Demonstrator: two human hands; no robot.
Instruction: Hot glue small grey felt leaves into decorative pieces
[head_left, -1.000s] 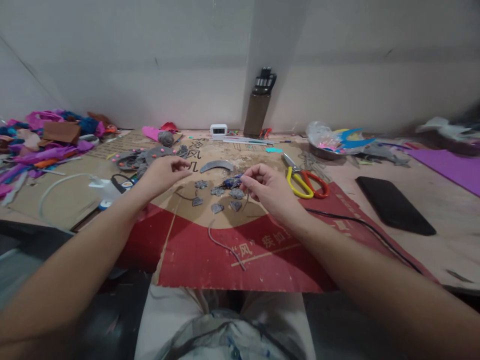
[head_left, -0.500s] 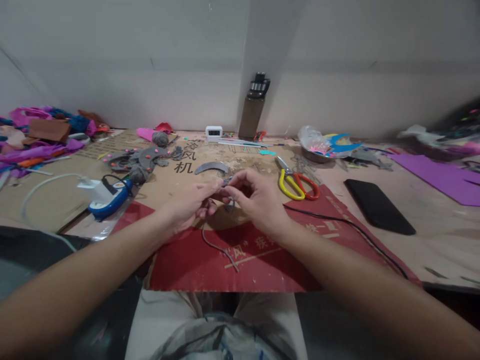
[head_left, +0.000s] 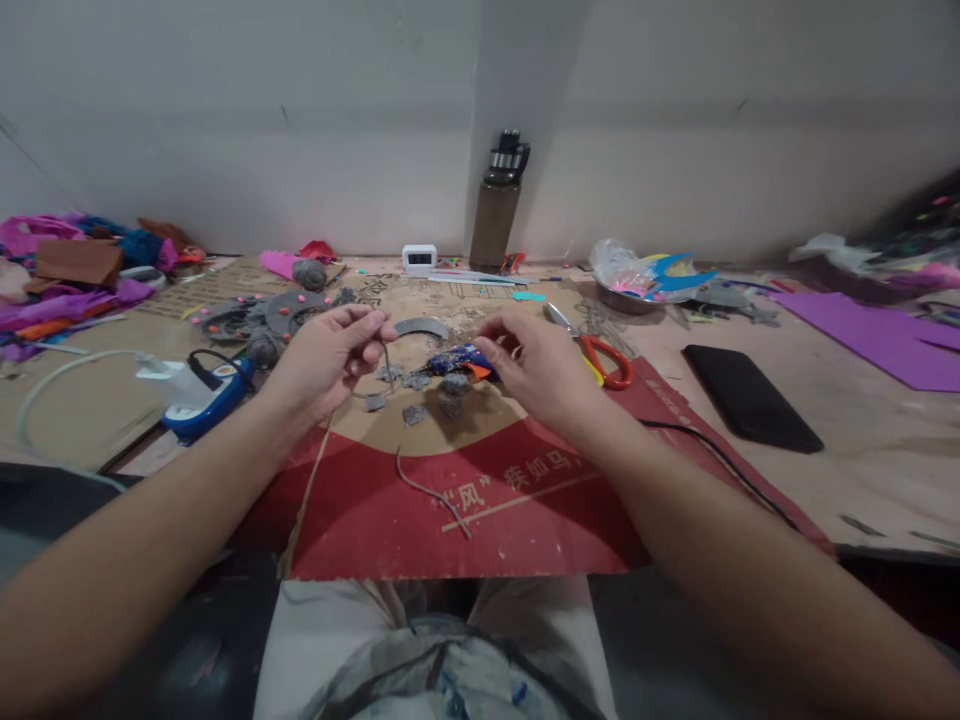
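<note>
My left hand (head_left: 330, 358) is closed in a pinch on a thin grey cord (head_left: 389, 372), which hangs from the fingertips. Over the cardboard, my right hand (head_left: 536, 365) has loosely bent fingers, apart, beside the rear end of a blue glue gun (head_left: 454, 358) with an orange trigger; its handle is hidden by the hand. Small grey pieces (head_left: 415, 414) lie scattered before the glue gun. Behind it rests a curved grey strip (head_left: 421, 327). A second grey cord (head_left: 431, 490) lies on the red part of the cardboard (head_left: 360, 530).
Red-and-yellow scissors (head_left: 611, 362) lie right of my right hand, with a black phone (head_left: 750, 397) farther right. A blue power strip (head_left: 214, 405) stands at left. Behind are a dark bottle (head_left: 495, 215), a small white clock (head_left: 419, 260) and a metal bowl (head_left: 630, 298).
My hands have moved apart from their meeting point, the left going left with the cord, the right going right. The glue gun and grey pieces have come into sight.
</note>
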